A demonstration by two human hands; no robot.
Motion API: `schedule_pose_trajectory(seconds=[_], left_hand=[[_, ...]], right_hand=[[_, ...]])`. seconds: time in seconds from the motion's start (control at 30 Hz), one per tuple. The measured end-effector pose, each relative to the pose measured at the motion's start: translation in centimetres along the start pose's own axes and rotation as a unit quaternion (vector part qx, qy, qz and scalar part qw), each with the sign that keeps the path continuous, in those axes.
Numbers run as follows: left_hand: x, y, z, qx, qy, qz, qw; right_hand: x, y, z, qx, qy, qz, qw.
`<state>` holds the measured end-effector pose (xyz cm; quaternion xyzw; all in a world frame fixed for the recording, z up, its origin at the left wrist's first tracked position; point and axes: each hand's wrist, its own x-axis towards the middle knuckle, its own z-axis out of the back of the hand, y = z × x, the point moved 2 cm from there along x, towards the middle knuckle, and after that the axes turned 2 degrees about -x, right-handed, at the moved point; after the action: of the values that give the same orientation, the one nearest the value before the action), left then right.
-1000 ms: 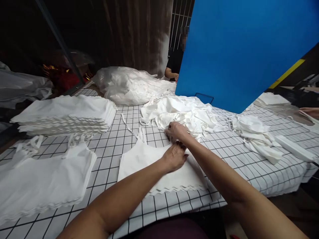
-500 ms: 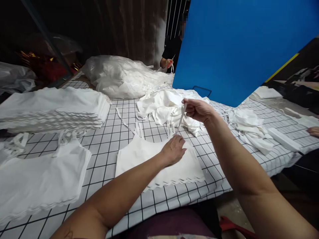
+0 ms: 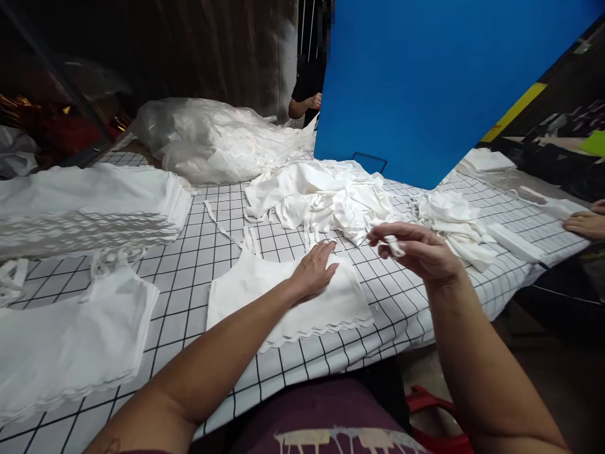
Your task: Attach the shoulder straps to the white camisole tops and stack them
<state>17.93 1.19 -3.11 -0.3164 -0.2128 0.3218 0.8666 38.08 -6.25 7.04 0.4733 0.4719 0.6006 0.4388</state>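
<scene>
My left hand (image 3: 314,270) lies on the upper right part of a white camisole top (image 3: 265,302), fingers stretched out and pressing on the cloth. The camisole lies flat on a small stack of the same, its thin straps (image 3: 252,241) pointing away from me and its wavy hem towards me. To the right of it, above the table, my right hand (image 3: 420,252) has its fingers curled around a small white strip of fabric (image 3: 393,246). Part of that strip is hidden by the fingers. Beyond both hands is a loose heap of white garments (image 3: 321,192).
Stacked white pieces (image 3: 94,202) and more camisoles (image 3: 70,340) lie on the left of the checked tablecloth (image 3: 189,315). A plastic bag (image 3: 208,139) and blue board (image 3: 416,94) stand behind. Another person's hand (image 3: 586,224) is at far right; a second person (image 3: 307,94) is behind the board.
My right hand has moved right and down, away from the camisole's strap, which it held raised before. My left hand stays on the camisole. The whole view has shifted slightly.
</scene>
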Motion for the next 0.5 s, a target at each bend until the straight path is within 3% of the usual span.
schedule_pose_trajectory(seconds=[0.13, 0.33, 0.5], left_hand=[[-0.1, 0.1, 0.5, -0.103, -0.045, 0.013, 0.994], [0.0, 0.4, 0.9, -0.228, -0.084, 0.046, 0.969], [0.6, 1.0, 1.7, -0.313, -0.178, 0.07, 0.93]], right_hand=[[2.3, -1.2, -1.2, -0.011, 0.017, -0.017, 1.0], [7.3, -0.5, -1.5, -0.014, 0.016, 0.072, 0.997], [8.8, -2.6, -2.9, 0.02, 0.023, 0.04, 0.999]])
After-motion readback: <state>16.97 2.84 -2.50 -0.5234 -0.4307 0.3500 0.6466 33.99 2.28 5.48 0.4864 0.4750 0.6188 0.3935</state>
